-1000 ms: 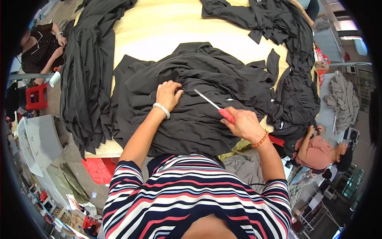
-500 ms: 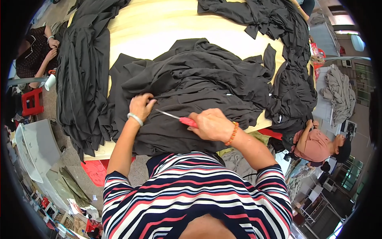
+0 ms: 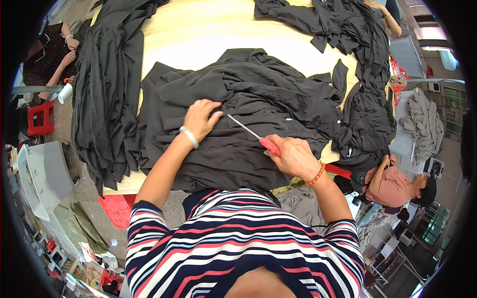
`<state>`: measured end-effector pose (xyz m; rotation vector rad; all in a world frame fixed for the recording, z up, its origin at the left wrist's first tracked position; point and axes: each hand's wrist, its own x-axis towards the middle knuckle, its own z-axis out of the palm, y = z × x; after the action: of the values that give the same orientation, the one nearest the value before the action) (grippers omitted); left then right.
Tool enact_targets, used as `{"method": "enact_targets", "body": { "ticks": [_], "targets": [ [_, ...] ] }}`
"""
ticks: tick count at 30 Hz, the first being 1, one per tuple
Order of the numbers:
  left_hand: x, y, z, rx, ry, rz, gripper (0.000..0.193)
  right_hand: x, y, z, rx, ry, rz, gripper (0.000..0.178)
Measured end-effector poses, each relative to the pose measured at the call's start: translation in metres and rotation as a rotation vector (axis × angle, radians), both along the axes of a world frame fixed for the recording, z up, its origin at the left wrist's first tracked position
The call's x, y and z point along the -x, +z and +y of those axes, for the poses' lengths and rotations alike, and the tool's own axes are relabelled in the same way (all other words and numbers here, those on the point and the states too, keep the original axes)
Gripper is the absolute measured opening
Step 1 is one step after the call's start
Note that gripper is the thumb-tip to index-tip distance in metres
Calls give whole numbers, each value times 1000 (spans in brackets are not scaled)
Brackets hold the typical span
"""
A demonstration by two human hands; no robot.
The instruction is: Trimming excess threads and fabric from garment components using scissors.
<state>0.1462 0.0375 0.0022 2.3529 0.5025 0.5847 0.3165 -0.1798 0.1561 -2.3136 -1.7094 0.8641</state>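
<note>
A heap of dark grey-black garments point(image 3: 258, 84) lies in front of me on the table. My left hand point(image 3: 201, 119), with a pale bracelet at the wrist, has its fingers and thumb closed on a fold of the top garment. In my right hand point(image 3: 293, 153) is a screwdriver-like tool with a red handle point(image 3: 270, 145) and a thin metal shaft point(image 3: 243, 126). Its tip points up and left, just right of my left fingertips. Whether the tip touches the cloth I cannot tell.
More dark garments drape along the left point(image 3: 107, 94) and right point(image 3: 365, 119) sides of the pale wooden table point(image 3: 189, 35). Co-workers sit at left point(image 3: 47, 54) and right point(image 3: 390, 181); another person's arm point(image 3: 390, 20) reaches in at top right. A red stool point(image 3: 40, 119) stands at left.
My left hand has moved up and to the right over the cloth. My right hand has shifted right with the red-handled tool, whose tip now sits farther up and right.
</note>
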Motion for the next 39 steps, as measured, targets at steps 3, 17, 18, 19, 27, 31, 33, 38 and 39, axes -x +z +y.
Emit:
{"method": "enact_targets", "body": {
  "ticks": [3, 17, 18, 19, 27, 31, 33, 38, 39],
  "targets": [
    [-21, -11, -8, 140, -26, 207, 20, -3, 6, 0, 93, -11, -51, 24],
    [-35, 5, 56, 307, 227, 251, 54, -18, -10, -16, -31, -94, 58, 29],
    [-34, 21, 58, 283, 220, 228, 32, -20, -9, -16, -61, -112, 72, 29],
    [-28, 20, 66, 151, 188, 113, 25, -23, -8, -17, -61, -116, 74, 29],
    [74, 26, 150, 462, 734, -346, 10, -30, -11, -14, -88, -139, 64, 24],
    [56, 30, 96, 747, 528, -143, 13, -32, -12, -6, -36, -125, 61, 24],
    [25, 42, 50, 1117, 465, -54, 18, -33, -11, -4, -39, -119, 51, 24],
    [-24, 16, 1, 1720, 619, -282, 30, -34, -7, 2, -34, -107, 49, 27],
    [-29, 15, -3, 1789, 613, -362, 25, -34, -7, 3, -27, -106, 46, 27]
  ]
}}
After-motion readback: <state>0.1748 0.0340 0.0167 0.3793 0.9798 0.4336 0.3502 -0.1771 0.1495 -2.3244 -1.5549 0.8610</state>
